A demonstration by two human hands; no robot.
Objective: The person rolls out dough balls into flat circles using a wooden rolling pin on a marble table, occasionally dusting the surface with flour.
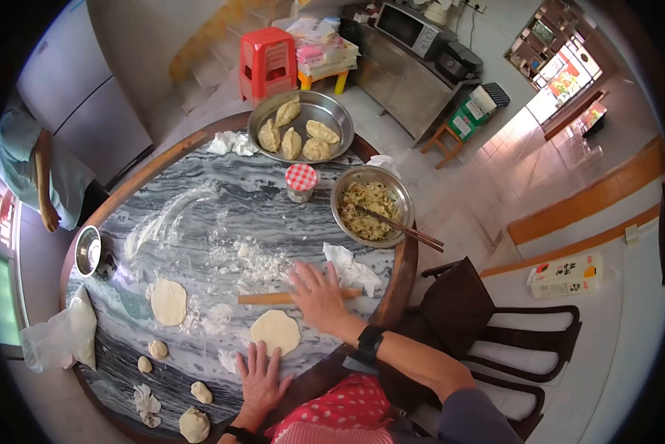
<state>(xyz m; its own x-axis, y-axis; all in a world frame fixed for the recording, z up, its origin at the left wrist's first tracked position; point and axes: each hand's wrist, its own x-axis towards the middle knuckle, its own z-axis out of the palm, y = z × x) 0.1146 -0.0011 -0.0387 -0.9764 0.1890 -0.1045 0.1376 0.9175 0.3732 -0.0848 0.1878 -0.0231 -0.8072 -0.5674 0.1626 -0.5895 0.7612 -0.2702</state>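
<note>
My right hand (320, 297) lies with its fingers spread over the right part of a wooden rolling pin (262, 299). It does not wrap round the pin. Just below the pin is a flat round dough wrapper (276, 331). My left hand (261, 386) is open, its fingertips at the near edge of that wrapper. Farther left lies a second rolled wrapper (169, 302). Small dough balls (158, 348) and a larger dough lump (194, 425) sit on the lower left of the floury marble table (221, 174).
At the far side stand a steel pan of dumplings (255, 137), a jar with a checked lid (301, 185) and a bowl of filling (338, 214) with chopsticks (410, 231). A small metal bowl (88, 251) and plastic bag (62, 337) are left. A person (40, 170) stands beyond; a dark chair (458, 303) is right.
</note>
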